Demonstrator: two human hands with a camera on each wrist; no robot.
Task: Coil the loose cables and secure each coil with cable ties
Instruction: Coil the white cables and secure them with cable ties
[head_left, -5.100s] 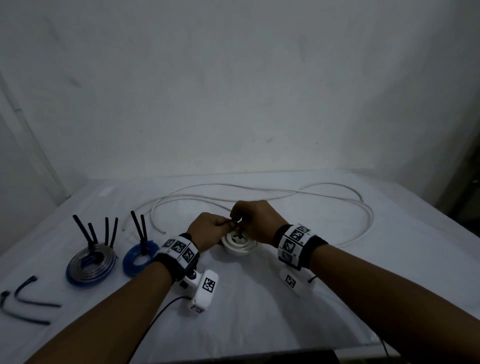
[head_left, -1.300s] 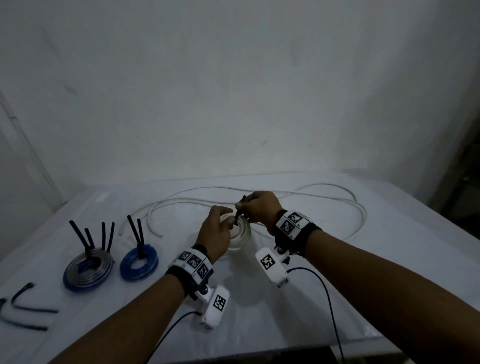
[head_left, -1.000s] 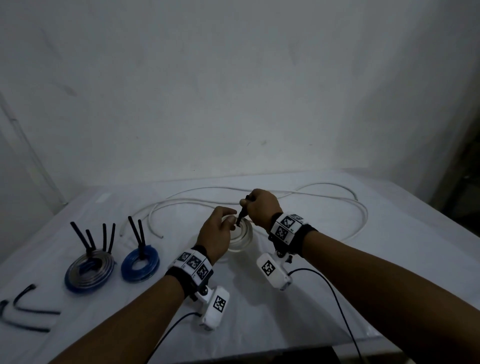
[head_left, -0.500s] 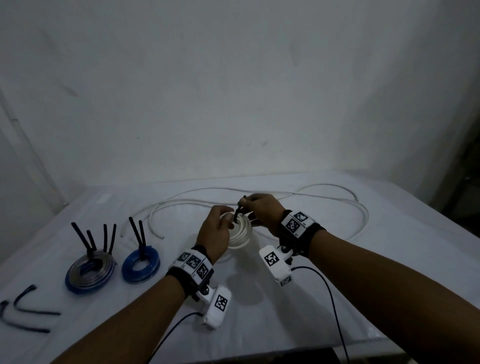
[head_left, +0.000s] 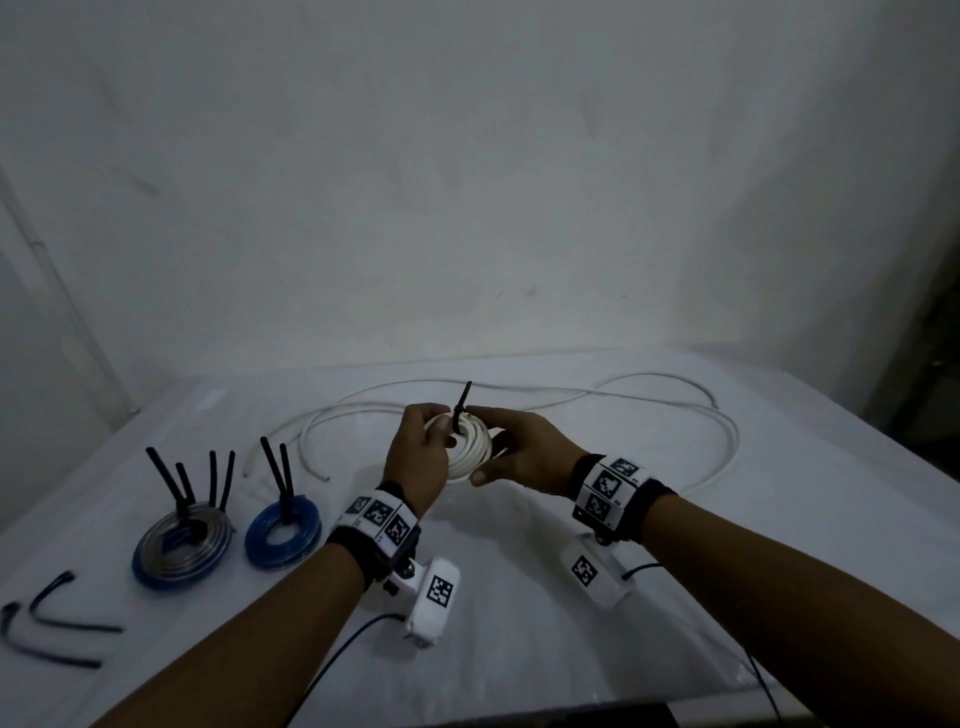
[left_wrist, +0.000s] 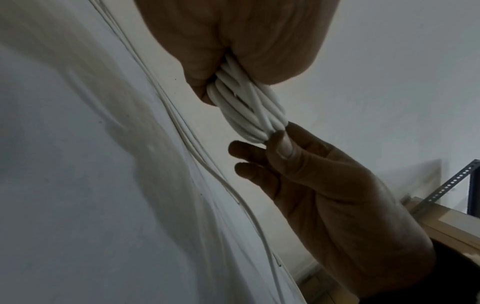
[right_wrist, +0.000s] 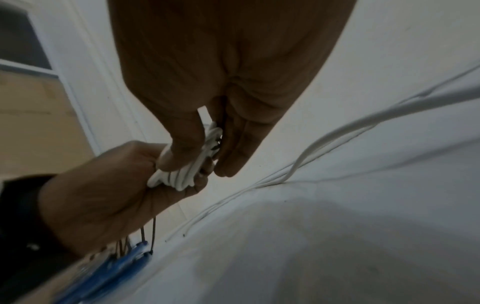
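Observation:
A small white cable coil (head_left: 470, 451) (left_wrist: 246, 111) (right_wrist: 182, 174) is held above the table between both hands. My left hand (head_left: 423, 457) grips its left side, fingers curled round the strands. My right hand (head_left: 519, 452) pinches its right side between thumb (left_wrist: 281, 144) and fingers. A black cable tie (head_left: 461, 408) is wrapped round the top of the coil, its tail sticking straight up. A long loose white cable (head_left: 675, 415) lies in wide loops on the table behind the hands.
On the left stand a grey-and-blue coil (head_left: 182, 545) and a blue coil (head_left: 283, 530), each with black tie tails pointing up. Spare black cable ties (head_left: 47, 623) lie at the near left edge. A white cloth covers the table (head_left: 519, 649); a wall rises behind.
The coil has been lifted off the table and turned more upright. My right hand moved from the tie's tail to the coil's right side; the tail now stands free.

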